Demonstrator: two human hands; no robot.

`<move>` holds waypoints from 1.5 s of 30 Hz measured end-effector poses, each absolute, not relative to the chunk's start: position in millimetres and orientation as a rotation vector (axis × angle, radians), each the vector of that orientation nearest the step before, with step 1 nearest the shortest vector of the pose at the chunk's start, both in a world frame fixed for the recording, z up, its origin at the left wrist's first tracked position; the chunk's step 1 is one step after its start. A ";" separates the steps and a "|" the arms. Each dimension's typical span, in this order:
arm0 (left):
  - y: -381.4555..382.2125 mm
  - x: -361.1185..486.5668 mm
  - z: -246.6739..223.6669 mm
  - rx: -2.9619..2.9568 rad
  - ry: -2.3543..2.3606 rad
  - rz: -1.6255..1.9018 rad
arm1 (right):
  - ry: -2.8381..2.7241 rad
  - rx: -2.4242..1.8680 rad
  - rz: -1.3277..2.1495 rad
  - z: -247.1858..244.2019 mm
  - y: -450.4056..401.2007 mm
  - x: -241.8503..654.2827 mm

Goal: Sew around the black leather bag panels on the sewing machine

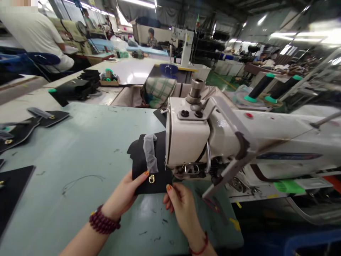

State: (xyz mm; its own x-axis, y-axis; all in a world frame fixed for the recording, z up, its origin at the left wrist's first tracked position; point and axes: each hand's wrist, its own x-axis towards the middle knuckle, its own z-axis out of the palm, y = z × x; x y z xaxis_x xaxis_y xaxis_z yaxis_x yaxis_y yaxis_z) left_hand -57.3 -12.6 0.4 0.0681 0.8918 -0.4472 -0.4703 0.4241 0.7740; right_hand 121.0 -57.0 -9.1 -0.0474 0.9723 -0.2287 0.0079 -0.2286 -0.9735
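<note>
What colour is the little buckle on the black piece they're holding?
Shiny gold. The buckle shows best in the head view.

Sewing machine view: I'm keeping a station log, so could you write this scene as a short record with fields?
Left hand: grips the black piece, thumb on top
Right hand: thumb at the piece's near right corner
On piece: whitish translucent strip, gold-coloured buckle
Machine: white sewing machine, piece partly hidden by its head
Surface: pale green table, loose thread at left
</note>
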 end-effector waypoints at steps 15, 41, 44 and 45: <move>13.3 -47.7 8.4 0.522 1.108 1.075 | -0.955 -1.291 1.423 -7.1 -45.1 121.8; -21.6 -10.1 -18.7 0.770 1.000 0.942 | -0.975 -1.364 1.284 -10.6 -45.2 121.8; -12.1 -16.8 -25.3 0.838 1.150 0.908 | -0.967 -1.371 1.272 -9.6 -46.8 121.9; -10.7 -19.9 -27.1 0.870 1.162 0.888 | -0.971 -1.366 1.269 -9.0 -47.3 121.7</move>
